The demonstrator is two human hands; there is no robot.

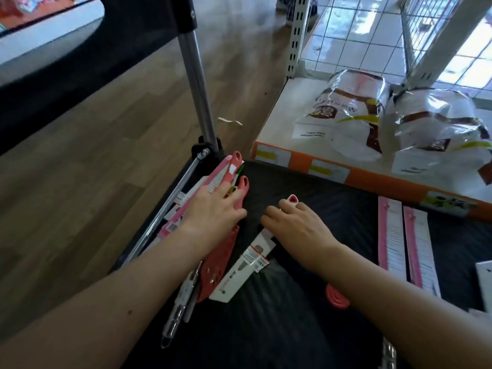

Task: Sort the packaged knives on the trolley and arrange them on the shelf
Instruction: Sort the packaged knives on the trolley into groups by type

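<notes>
Wood-look floor (106, 155) on the left, black trolley deck (332, 203) in the middle, low shelf (354, 174) with an orange front edge on the right.

Left fingers (223, 188): straight, spread, lying flat on a heap of packaged knives (213, 182) at the deck's far-left corner. Nothing pinched. Two red handle ends of the heap stick out past the fingertips. Left hand (213, 209) palm down, forearm running back toward the near-left edge.

Right fingers (302, 207): bent down over a single packaged knife (254, 258) at mid-deck. Its red handle tip shows just beyond the knuckles; its white backing card trails out from under the palm toward the near side. Right hand (295, 225) palm down, gripping that pack against the deck. Thumb tucked on the left side of the handle.

Between and under the wrists: a red plastic sheath (221, 262), touching the white card. Nearer still, slim clear-wrapped pieces (178, 310), too blurred to name.

Right part of the deck: two long pink-and-white packs (391, 235) lying side by side, parallel, well apart from the hands.

Far side: chrome handle post (197, 75) rising from the trolley's corner. On the shelf, two clear bags of goods (351, 107), with a wire grid behind them.
</notes>
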